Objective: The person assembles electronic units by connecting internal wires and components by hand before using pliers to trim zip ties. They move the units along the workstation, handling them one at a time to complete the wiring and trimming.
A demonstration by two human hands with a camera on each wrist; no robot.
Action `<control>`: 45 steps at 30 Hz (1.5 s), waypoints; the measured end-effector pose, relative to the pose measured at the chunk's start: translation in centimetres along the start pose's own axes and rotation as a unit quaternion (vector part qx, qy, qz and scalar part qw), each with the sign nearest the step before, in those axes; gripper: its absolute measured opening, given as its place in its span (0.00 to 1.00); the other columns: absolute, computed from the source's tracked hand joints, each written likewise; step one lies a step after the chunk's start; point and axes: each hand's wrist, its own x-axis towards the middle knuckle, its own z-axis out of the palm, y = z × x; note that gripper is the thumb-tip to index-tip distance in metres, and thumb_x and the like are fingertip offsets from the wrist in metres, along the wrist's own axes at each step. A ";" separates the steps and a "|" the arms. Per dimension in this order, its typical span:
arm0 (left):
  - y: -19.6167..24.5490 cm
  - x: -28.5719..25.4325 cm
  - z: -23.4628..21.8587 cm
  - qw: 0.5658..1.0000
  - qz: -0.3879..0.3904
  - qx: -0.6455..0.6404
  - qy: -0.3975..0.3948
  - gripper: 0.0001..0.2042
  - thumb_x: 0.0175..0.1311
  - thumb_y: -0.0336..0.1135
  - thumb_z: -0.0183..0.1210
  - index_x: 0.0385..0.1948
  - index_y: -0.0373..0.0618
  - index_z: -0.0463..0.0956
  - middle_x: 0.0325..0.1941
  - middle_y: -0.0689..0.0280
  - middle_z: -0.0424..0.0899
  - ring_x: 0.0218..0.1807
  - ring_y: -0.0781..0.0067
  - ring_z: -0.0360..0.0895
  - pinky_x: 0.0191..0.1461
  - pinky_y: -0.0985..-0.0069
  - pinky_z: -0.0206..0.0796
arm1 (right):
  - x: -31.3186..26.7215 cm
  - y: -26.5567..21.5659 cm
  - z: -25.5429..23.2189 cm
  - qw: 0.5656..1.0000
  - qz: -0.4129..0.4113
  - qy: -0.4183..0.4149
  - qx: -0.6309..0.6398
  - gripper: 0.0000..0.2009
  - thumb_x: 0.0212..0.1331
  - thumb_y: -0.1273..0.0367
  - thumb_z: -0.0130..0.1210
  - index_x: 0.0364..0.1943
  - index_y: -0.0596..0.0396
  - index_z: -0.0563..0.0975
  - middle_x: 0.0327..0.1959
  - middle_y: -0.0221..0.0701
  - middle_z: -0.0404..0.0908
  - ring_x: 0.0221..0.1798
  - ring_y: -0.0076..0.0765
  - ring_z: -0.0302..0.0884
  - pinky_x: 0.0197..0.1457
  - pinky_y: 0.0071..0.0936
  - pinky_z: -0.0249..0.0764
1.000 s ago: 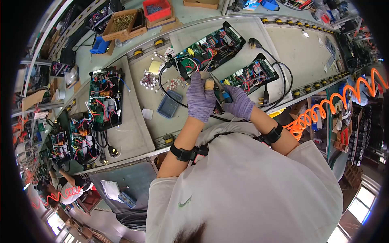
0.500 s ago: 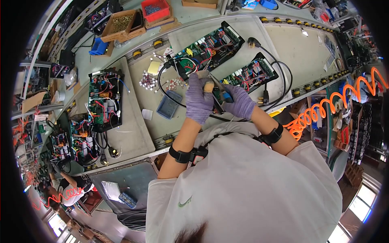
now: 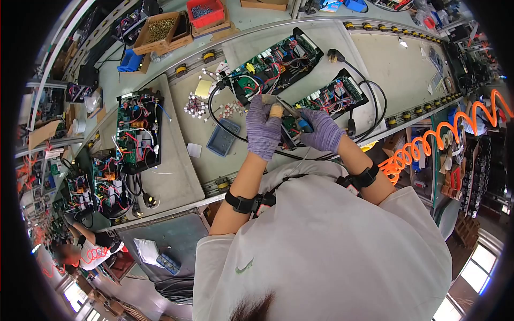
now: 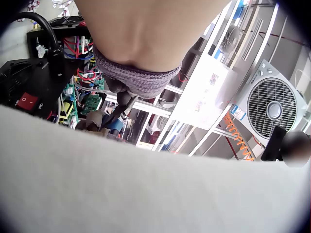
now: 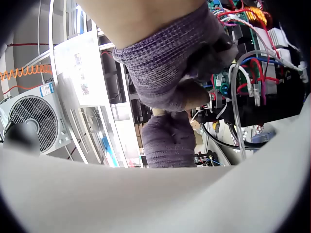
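The gloves (image 3: 262,131) are streaky purple, the coil (image 3: 421,143) orange, the circuit board (image 3: 259,65) green, the shirt (image 3: 332,235) pale grey.

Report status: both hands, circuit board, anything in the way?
Left hand at the circuit board, grip unclear. Right hand grips a tool. Black cable runs under left hand.

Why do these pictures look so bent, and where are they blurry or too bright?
Head view: probably a very wide lens, since the bench bows and the corners go black; the windows glare white. Left wrist view: blurred pale cloth fills the bottom, the white panel looks washed out. Right wrist view: similar cloth blur, dark corners.
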 end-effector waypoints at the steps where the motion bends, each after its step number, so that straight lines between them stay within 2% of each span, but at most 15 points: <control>1: -0.1 0.1 -0.1 1.000 0.001 0.002 0.000 0.09 0.62 0.25 0.53 0.43 0.38 0.68 0.35 0.64 0.78 0.34 0.79 0.75 0.37 0.82 0.68 | -0.1 -0.2 0.0 1.000 -0.010 0.017 0.001 0.26 0.42 0.65 0.57 0.49 0.60 0.71 0.30 0.44 0.77 0.32 0.45 0.76 0.40 0.33 0.73; 3: -0.5 0.3 -0.3 1.000 0.005 0.006 0.001 0.09 0.62 0.26 0.53 0.44 0.41 0.68 0.35 0.67 0.78 0.31 0.83 0.74 0.32 0.85 0.67 | -0.4 -0.9 0.2 0.999 -0.007 0.038 0.002 0.26 0.42 0.65 0.57 0.49 0.60 0.71 0.32 0.44 0.77 0.35 0.49 0.77 0.42 0.34 0.73; 7: -0.9 0.2 -0.3 0.999 0.022 -0.030 0.017 0.10 0.63 0.27 0.53 0.44 0.41 0.68 0.35 0.67 0.79 0.30 0.83 0.74 0.31 0.85 0.68 | -0.3 -0.5 0.6 0.996 -0.029 0.083 -0.020 0.25 0.41 0.65 0.57 0.48 0.60 0.71 0.35 0.46 0.78 0.38 0.52 0.76 0.45 0.36 0.73; 9: -1.0 0.0 -0.2 0.999 0.014 -0.031 0.025 0.10 0.63 0.27 0.53 0.45 0.41 0.68 0.36 0.67 0.79 0.31 0.83 0.74 0.31 0.86 0.68 | -0.2 -0.6 0.3 0.997 -0.007 0.066 -0.038 0.25 0.41 0.65 0.58 0.48 0.60 0.72 0.36 0.46 0.78 0.40 0.52 0.76 0.45 0.37 0.73; 12: -0.6 0.0 -0.3 0.999 -0.029 -0.022 0.029 0.10 0.61 0.25 0.54 0.44 0.38 0.69 0.34 0.65 0.77 0.33 0.81 0.73 0.35 0.84 0.66 | -0.2 -0.9 -0.1 0.996 0.010 0.053 -0.064 0.25 0.41 0.65 0.58 0.48 0.59 0.72 0.37 0.47 0.78 0.41 0.52 0.76 0.47 0.37 0.72; 15: -0.9 0.0 -0.3 0.999 0.020 -0.013 0.027 0.10 0.62 0.26 0.55 0.44 0.38 0.69 0.34 0.65 0.78 0.34 0.80 0.74 0.36 0.83 0.67 | -0.3 -1.4 -0.5 0.995 0.020 0.043 -0.083 0.25 0.42 0.65 0.58 0.48 0.59 0.72 0.38 0.47 0.78 0.43 0.51 0.76 0.48 0.37 0.72; 22: -0.5 0.3 -0.4 1.000 0.020 0.010 -0.001 0.10 0.61 0.26 0.56 0.42 0.38 0.70 0.35 0.64 0.78 0.36 0.78 0.75 0.40 0.81 0.67 | -0.2 0.1 -0.1 0.992 0.016 0.065 -0.104 0.28 0.41 0.65 0.59 0.51 0.60 0.72 0.40 0.47 0.78 0.44 0.51 0.76 0.50 0.35 0.72; 28: -0.4 0.3 -0.5 0.998 0.053 0.036 -0.010 0.10 0.61 0.26 0.55 0.42 0.38 0.69 0.36 0.64 0.77 0.38 0.78 0.75 0.41 0.82 0.67 | -0.2 0.0 -0.3 0.992 0.029 0.057 -0.108 0.26 0.40 0.65 0.59 0.48 0.60 0.74 0.36 0.47 0.79 0.41 0.51 0.77 0.47 0.36 0.73; 31: -1.0 0.3 -0.4 0.996 0.086 0.036 -0.009 0.10 0.61 0.25 0.54 0.43 0.39 0.68 0.37 0.67 0.75 0.37 0.81 0.74 0.38 0.84 0.66 | -0.2 -0.4 -0.8 0.994 0.037 0.003 -0.106 0.23 0.39 0.66 0.58 0.45 0.58 0.75 0.31 0.46 0.78 0.36 0.51 0.77 0.43 0.37 0.73; 34: -1.1 0.2 -0.3 0.994 0.103 0.042 -0.004 0.10 0.61 0.26 0.55 0.43 0.39 0.68 0.38 0.66 0.75 0.39 0.80 0.74 0.41 0.83 0.67 | -0.4 -0.1 -0.9 0.998 0.020 0.003 -0.054 0.20 0.39 0.67 0.57 0.41 0.57 0.76 0.27 0.45 0.77 0.33 0.50 0.76 0.39 0.37 0.72; 39: -1.2 0.1 -0.3 0.992 0.114 0.045 -0.006 0.10 0.62 0.27 0.55 0.43 0.38 0.68 0.38 0.66 0.75 0.40 0.79 0.75 0.43 0.82 0.68 | -0.3 0.0 -1.4 0.998 0.018 -0.018 -0.055 0.19 0.39 0.67 0.57 0.40 0.58 0.76 0.26 0.45 0.77 0.32 0.50 0.76 0.38 0.37 0.72; 42: -1.5 0.1 -0.2 0.996 0.093 0.004 -0.002 0.12 0.61 0.27 0.58 0.43 0.36 0.69 0.41 0.61 0.77 0.45 0.73 0.76 0.51 0.78 0.69 | -0.3 0.0 -2.2 0.995 0.026 -0.028 -0.095 0.20 0.40 0.67 0.57 0.41 0.58 0.76 0.26 0.46 0.77 0.32 0.50 0.76 0.39 0.37 0.72; 45: -1.4 0.0 -0.3 0.996 0.084 0.004 -0.015 0.11 0.61 0.28 0.58 0.43 0.36 0.69 0.41 0.61 0.77 0.45 0.74 0.76 0.50 0.78 0.69 | -0.5 -0.2 -2.8 0.991 0.019 -0.026 -0.132 0.21 0.41 0.67 0.56 0.44 0.58 0.76 0.28 0.46 0.78 0.33 0.51 0.76 0.39 0.37 0.73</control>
